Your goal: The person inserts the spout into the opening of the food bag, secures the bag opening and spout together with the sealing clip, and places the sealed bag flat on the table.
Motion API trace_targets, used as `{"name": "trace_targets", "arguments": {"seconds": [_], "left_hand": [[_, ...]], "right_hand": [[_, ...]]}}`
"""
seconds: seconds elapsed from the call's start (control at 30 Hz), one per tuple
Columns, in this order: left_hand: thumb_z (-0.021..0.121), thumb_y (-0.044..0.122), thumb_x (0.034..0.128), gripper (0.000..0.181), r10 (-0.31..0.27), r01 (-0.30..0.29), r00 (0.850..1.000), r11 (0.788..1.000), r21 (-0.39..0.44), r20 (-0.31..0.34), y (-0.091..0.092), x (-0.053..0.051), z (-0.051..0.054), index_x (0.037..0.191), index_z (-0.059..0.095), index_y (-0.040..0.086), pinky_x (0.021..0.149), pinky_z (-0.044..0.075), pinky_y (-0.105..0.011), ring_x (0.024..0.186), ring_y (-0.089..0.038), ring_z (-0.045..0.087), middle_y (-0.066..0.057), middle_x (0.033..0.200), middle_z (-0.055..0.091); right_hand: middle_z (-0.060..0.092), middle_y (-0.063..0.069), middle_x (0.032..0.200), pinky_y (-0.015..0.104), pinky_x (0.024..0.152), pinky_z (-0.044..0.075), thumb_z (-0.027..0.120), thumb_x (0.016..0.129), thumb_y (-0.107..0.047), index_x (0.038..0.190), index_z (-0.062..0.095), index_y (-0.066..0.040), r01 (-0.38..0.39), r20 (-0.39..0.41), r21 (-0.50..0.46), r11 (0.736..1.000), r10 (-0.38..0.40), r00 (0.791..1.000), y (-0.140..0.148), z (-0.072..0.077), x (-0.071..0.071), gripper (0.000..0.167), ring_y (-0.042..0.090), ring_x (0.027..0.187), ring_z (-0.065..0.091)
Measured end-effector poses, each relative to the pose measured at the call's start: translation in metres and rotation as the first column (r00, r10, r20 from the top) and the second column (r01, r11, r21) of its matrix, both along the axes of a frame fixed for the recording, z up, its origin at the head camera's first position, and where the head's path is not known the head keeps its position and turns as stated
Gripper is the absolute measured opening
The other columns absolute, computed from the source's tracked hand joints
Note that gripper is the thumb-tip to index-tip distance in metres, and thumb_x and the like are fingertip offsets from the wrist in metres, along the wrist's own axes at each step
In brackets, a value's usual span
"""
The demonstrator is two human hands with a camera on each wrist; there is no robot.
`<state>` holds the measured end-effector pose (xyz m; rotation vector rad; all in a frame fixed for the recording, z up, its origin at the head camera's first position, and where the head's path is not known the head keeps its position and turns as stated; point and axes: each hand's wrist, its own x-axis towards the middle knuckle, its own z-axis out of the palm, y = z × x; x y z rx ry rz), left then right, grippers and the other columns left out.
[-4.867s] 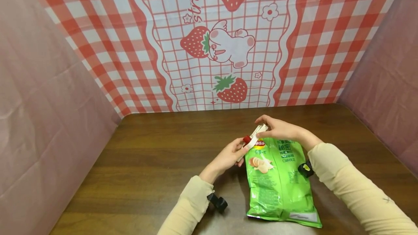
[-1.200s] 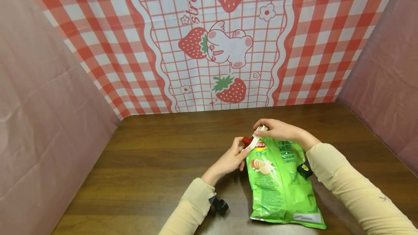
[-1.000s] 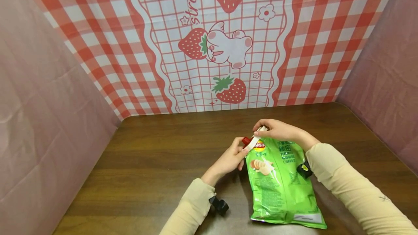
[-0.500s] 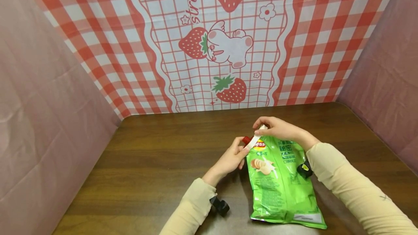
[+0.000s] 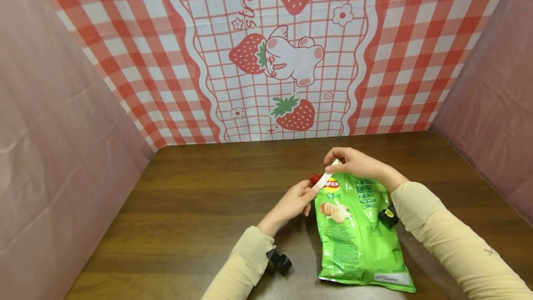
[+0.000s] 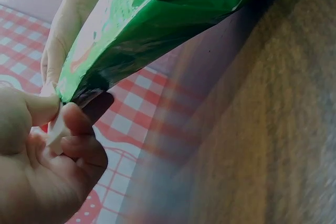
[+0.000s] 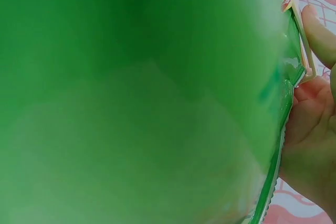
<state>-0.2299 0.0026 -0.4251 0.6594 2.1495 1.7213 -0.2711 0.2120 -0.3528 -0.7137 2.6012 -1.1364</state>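
Note:
A white bag clip [image 5: 324, 181] with a red knob [image 5: 314, 178] lies slantwise across the top left corner of a green chip bag [image 5: 360, 240]. My left hand [image 5: 293, 202] pinches the clip's lower left end between thumb and curled fingers; the left wrist view shows this hand [image 6: 58, 150] close up at the bag's corner. At the clip's upper right end, my right hand [image 5: 360, 163] holds it, thumb in front and fingers behind. The right wrist view is mostly filled by the bag [image 7: 147, 103], with the clip's pale end [image 7: 308, 72] between thumb and fingers.
The bag lies on a brown wooden table [image 5: 200, 207]. Behind stands a red-and-white checked strawberry cloth [image 5: 295, 68], with pink cloth walls on the left [image 5: 62, 128] and right [image 5: 483, 105]. Black wrist cameras are strapped to the left [image 5: 279, 261] and right [image 5: 388, 216] sleeves.
Several seconds ago the clip's two bars showed apart; now it looks like one narrow bar, tilted. Both hands keep their places at its ends, and the bag has barely shifted.

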Motion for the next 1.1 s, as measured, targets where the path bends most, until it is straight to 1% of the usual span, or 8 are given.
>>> {"name": "trace_targets", "arguments": {"seconds": [0.13,0.2,0.37,0.43,0.5,0.73,0.9,1.1], "left_hand": [[0.05,0.024,0.0937,0.027,-0.012,0.013,0.999,1.0,-0.007,0.032,-0.002,0.001,0.002,0.102,0.057,-0.001,0.042,0.034,-0.024,0.037,-0.01,0.042,-0.001,0.048,0.043],[0.053,0.023,0.0921,0.025,0.0,0.0,1.0,1.0,-0.011,0.019,-0.002,0.002,0.002,0.097,0.058,-0.001,0.042,0.033,-0.023,0.038,-0.012,0.041,-0.001,0.046,0.042],[0.056,0.014,0.0897,0.019,0.045,-0.045,0.999,0.999,-0.024,-0.021,-0.003,0.014,0.018,0.093,0.058,-0.005,0.041,0.03,-0.02,0.038,-0.015,0.039,-0.001,0.045,0.04],[0.056,0.012,0.0896,0.018,0.042,-0.042,0.999,0.999,-0.025,-0.02,-0.005,0.019,0.026,0.092,0.058,-0.006,0.041,0.029,-0.019,0.039,-0.014,0.038,-0.001,0.045,0.039],[0.056,0.012,0.0897,0.018,0.035,-0.036,0.999,0.999,-0.024,-0.016,-0.006,0.019,0.028,0.091,0.058,-0.006,0.041,0.029,-0.018,0.039,-0.013,0.038,-0.001,0.045,0.04],[0.056,0.013,0.0898,0.018,0.024,-0.024,0.999,1.0,-0.008,-0.031,-0.007,0.015,0.024,0.091,0.057,-0.006,0.04,0.027,-0.018,0.038,-0.012,0.037,0.001,0.044,0.039],[0.056,0.012,0.0896,0.018,0.03,-0.03,0.999,1.0,0.001,-0.041,-0.006,0.014,0.021,0.092,0.057,-0.006,0.04,0.027,-0.019,0.037,-0.013,0.037,0.0,0.044,0.039],[0.056,0.012,0.0893,0.019,0.045,-0.045,0.998,0.999,0.002,-0.035,-0.006,0.015,0.024,0.096,0.058,-0.006,0.039,0.027,-0.018,0.038,-0.013,0.036,0.0,0.044,0.039]], "right_hand": [[0.056,0.009,0.088,0.027,0.06,0.04,0.065,0.084,-0.026,0.103,0.056,-0.006,0.003,-0.001,-0.001,1.0,-0.003,1.0,0.0,0.001,0.001,0.029,0.014,0.069,0.046],[0.056,0.009,0.087,0.026,0.059,0.04,0.065,0.084,-0.026,0.103,0.056,-0.006,0.013,-0.006,0.008,1.0,-0.013,1.0,0.0,0.002,0.001,0.03,0.014,0.068,0.045],[0.058,0.007,0.087,0.026,0.06,0.04,0.067,0.082,-0.028,0.103,0.058,-0.005,0.042,-0.017,0.045,0.998,-0.041,0.999,0.0,0.003,0.001,0.032,0.013,0.068,0.046],[0.06,0.007,0.089,0.026,0.062,0.043,0.067,0.082,-0.027,0.104,0.058,-0.004,0.04,-0.001,0.045,0.998,-0.04,0.999,0.003,0.004,0.001,0.033,0.013,0.07,0.049],[0.062,0.007,0.091,0.026,0.064,0.045,0.065,0.084,-0.026,0.107,0.057,-0.001,0.034,0.033,0.028,0.999,-0.035,0.999,0.006,0.006,0.001,0.034,0.012,0.072,0.052],[0.064,0.008,0.083,0.028,0.063,0.05,0.06,0.087,-0.027,0.105,0.058,0.005,0.073,0.215,-0.062,0.995,-0.058,0.975,0.014,0.007,0.001,0.036,0.012,0.068,0.059],[0.064,0.006,0.078,0.028,0.059,0.05,0.061,0.087,-0.028,0.099,0.06,0.004,0.103,0.235,-0.083,0.991,-0.081,0.969,0.014,0.006,0.001,0.035,0.012,0.063,0.059],[0.064,0.006,0.076,0.028,0.058,0.05,0.061,0.087,-0.028,0.095,0.06,0.004,0.109,0.224,-0.091,0.99,-0.086,0.971,0.013,0.006,0.001,0.032,0.011,0.061,0.058]]}}
